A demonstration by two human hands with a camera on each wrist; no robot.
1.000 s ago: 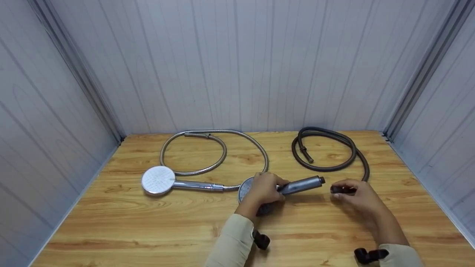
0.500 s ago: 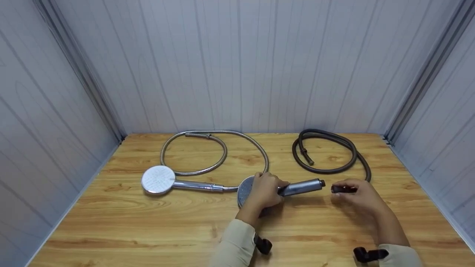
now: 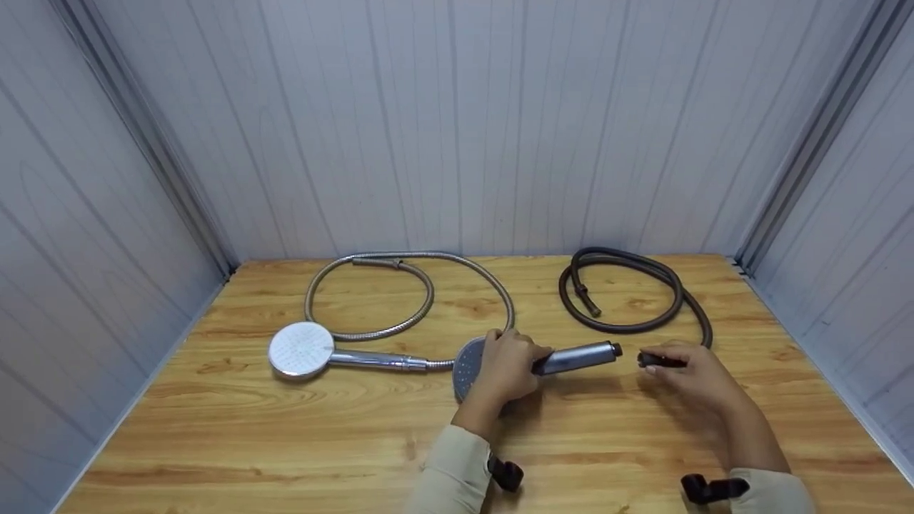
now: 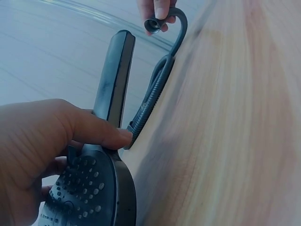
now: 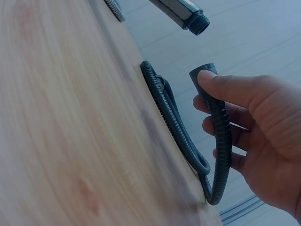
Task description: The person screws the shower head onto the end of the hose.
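My left hand [image 3: 507,365] grips a dark grey shower head [image 4: 89,188] at its neck, thumb across the front. The handle [image 3: 580,358] points right, and its threaded end [image 5: 199,23] shows in the right wrist view. My right hand [image 3: 696,371] pinches the end connector [image 5: 203,77] of a black shower hose [image 3: 628,328] between thumb and fingers. The connector's open mouth [image 4: 153,25] faces the shower head's threaded end, with a small gap between them. From my right hand the hose runs back into a loop on the table, its other end [image 3: 591,305] lying free.
On the left of the wooden table [image 3: 285,442] lies a chrome shower head [image 3: 301,350] joined to a looped silver hose [image 3: 428,254]. That hose passes close behind my left hand. Pale panel walls [image 3: 457,128] enclose the table at the back and both sides.
Both hands keep their grips and hardly move. The hose connector tilts slightly in my right fingers, and the gap to the handle's end stays about the same.
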